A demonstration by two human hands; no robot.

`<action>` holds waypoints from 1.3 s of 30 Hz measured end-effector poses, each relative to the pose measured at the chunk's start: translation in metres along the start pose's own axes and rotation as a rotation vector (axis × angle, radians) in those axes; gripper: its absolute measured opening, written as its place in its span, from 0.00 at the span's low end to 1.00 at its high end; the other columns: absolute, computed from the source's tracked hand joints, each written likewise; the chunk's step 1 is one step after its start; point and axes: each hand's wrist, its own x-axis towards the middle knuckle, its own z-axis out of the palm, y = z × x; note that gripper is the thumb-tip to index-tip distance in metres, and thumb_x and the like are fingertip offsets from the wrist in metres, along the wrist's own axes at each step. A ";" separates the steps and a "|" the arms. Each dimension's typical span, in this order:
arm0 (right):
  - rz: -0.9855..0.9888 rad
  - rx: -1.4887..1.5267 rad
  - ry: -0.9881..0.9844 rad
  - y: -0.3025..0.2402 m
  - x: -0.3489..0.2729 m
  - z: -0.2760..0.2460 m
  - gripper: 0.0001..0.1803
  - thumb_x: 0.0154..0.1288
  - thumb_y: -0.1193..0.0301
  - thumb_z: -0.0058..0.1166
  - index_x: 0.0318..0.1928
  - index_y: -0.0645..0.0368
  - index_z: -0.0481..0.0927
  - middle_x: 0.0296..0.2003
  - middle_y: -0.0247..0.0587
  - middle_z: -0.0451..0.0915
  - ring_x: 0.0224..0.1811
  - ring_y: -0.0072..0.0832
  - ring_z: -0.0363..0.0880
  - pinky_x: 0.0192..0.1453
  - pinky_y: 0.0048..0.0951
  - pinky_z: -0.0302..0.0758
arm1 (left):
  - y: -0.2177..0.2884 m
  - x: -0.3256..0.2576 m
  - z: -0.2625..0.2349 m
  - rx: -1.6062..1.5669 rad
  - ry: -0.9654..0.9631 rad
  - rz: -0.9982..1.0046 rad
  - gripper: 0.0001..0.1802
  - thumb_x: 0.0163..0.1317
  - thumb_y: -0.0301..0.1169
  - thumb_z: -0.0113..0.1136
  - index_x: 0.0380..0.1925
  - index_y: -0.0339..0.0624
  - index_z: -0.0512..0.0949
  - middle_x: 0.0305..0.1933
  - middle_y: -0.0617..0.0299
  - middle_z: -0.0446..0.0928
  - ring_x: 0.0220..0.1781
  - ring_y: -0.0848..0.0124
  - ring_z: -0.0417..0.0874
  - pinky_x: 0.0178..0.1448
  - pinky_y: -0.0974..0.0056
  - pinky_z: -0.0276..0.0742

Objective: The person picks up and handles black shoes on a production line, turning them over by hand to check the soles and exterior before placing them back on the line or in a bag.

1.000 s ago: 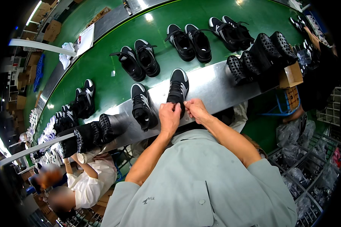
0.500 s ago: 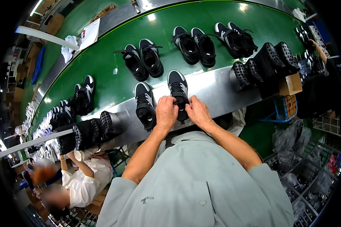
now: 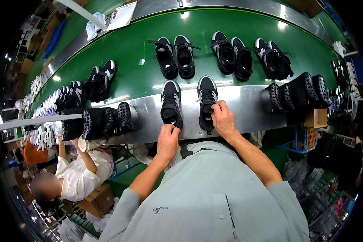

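Observation:
Two black sneakers with grey-white trim stand side by side on the metal ledge in front of me, toes pointing away. My left hand point(image 3: 168, 140) is at the heel of the left sneaker point(image 3: 171, 99), thumb and fingers curled in against its rear edge. At the right sneaker point(image 3: 207, 93), my right hand point(image 3: 224, 118) pinches the collar on its right side, close to the tongue. Exactly what the right fingertips grip is partly hidden by the hand.
Beyond the ledge point(image 3: 238, 103), several black sneaker pairs lie on the green belt point(image 3: 129, 48), including a nearby pair point(image 3: 185, 60). Black studded shoe shapes stand left point(image 3: 124, 116) and right point(image 3: 309, 90). A white rail point(image 3: 36, 122) juts in. Another person point(image 3: 82, 177) works at left.
My left hand has left the right sneaker and come to the left one's heel. My right hand stays at the right sneaker, now farther forward along its side. The view has shifted.

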 end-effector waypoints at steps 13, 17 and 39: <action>0.011 0.165 -0.077 0.029 0.015 -0.014 0.22 0.60 0.73 0.58 0.56 0.58 0.75 0.50 0.52 0.75 0.52 0.50 0.76 0.57 0.46 0.75 | 0.034 0.052 0.022 -0.020 -0.614 -0.211 0.30 0.53 0.34 0.71 0.59 0.55 0.76 0.43 0.45 0.78 0.46 0.47 0.82 0.51 0.49 0.81; 0.118 -0.254 -0.051 0.089 0.076 -0.044 0.32 0.59 0.67 0.63 0.65 0.49 0.72 0.60 0.58 0.69 0.60 0.54 0.68 0.62 0.48 0.68 | 0.037 0.064 0.005 0.018 -0.507 -0.131 0.19 0.57 0.40 0.70 0.48 0.49 0.80 0.36 0.50 0.81 0.42 0.49 0.84 0.46 0.49 0.80; 0.460 -0.595 -0.035 0.119 0.151 -0.051 0.22 0.63 0.58 0.63 0.53 0.56 0.80 0.43 0.56 0.81 0.48 0.52 0.81 0.50 0.49 0.76 | -0.189 0.182 -0.071 0.673 -0.437 -0.313 0.29 0.49 0.40 0.76 0.54 0.55 0.81 0.52 0.55 0.77 0.59 0.52 0.77 0.56 0.48 0.78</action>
